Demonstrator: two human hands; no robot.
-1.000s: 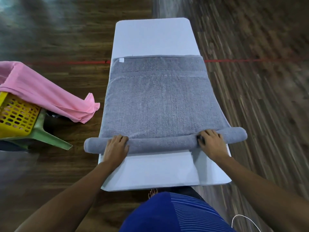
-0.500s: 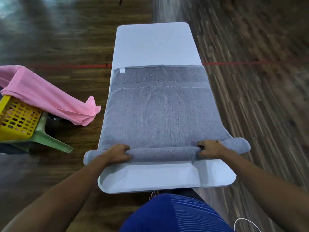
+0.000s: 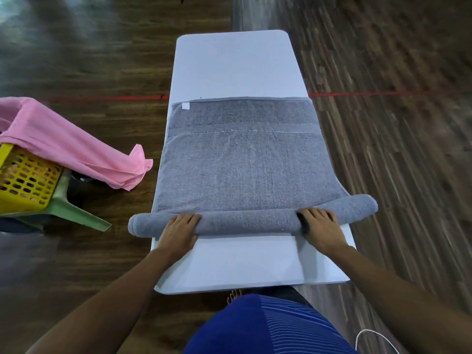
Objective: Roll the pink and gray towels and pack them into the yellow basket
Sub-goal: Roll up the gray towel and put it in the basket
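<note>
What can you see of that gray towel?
The gray towel looks like thick terry cloth with a stitched band and a small white label at its far edge. It lies flat along the white table, its near end rolled into a tube overhanging both sides. The left hand and right hand press on the roll.

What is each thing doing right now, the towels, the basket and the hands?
Gray terry towel: near end rolled, the rest flat on the white table.
Pink cloth towel: unrolled, draped over the basket.
Yellow plastic lattice basket: sits on a green plastic stool.
Left hand: flat, pressing the roll.
Right hand: flat, pressing the roll.
</note>
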